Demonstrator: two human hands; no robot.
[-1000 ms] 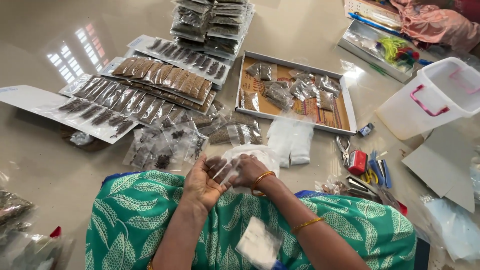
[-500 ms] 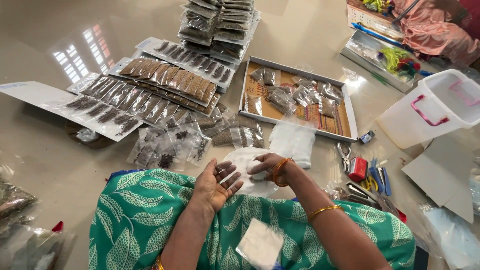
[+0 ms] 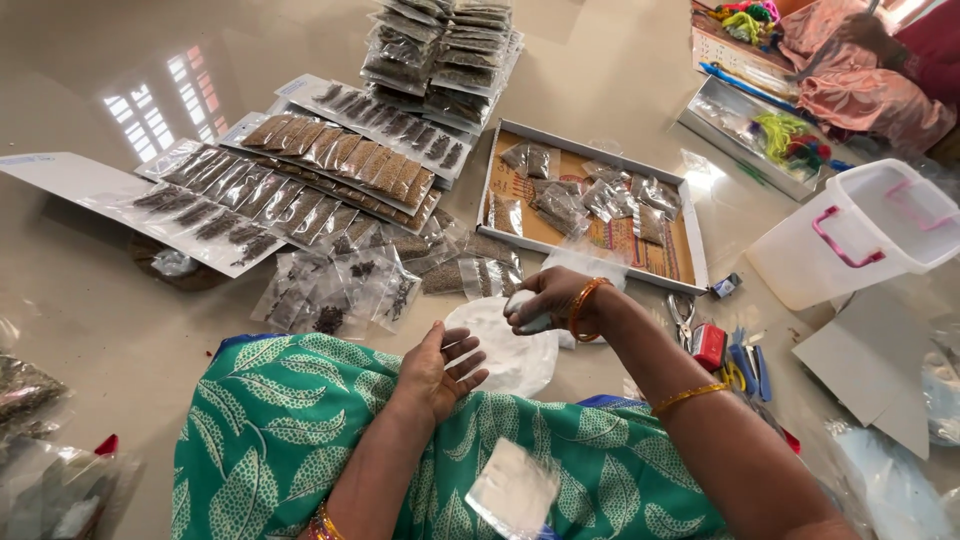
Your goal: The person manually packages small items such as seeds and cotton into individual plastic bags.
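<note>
My left hand (image 3: 440,362) rests palm up over my green patterned lap, fingers spread and holding nothing. Beside it my right hand (image 3: 548,298), with an orange bangle at the wrist, is closed on a small pale packet (image 3: 527,310). Both hover at the edge of a round white plate (image 3: 508,348) on the floor. A clear empty pouch (image 3: 512,490) lies on my lap below them.
Sheets of small seed packets (image 3: 330,160) lie in rows ahead, with a stack of packets (image 3: 440,50) behind. A shallow box (image 3: 590,205) holds more packets. A white tub with pink handles (image 3: 860,235), scissors and a red tool (image 3: 708,345) sit to the right.
My hands were together over my lap; they have parted. My right hand has moved up and right with the packet, and my left hand has opened palm up.
</note>
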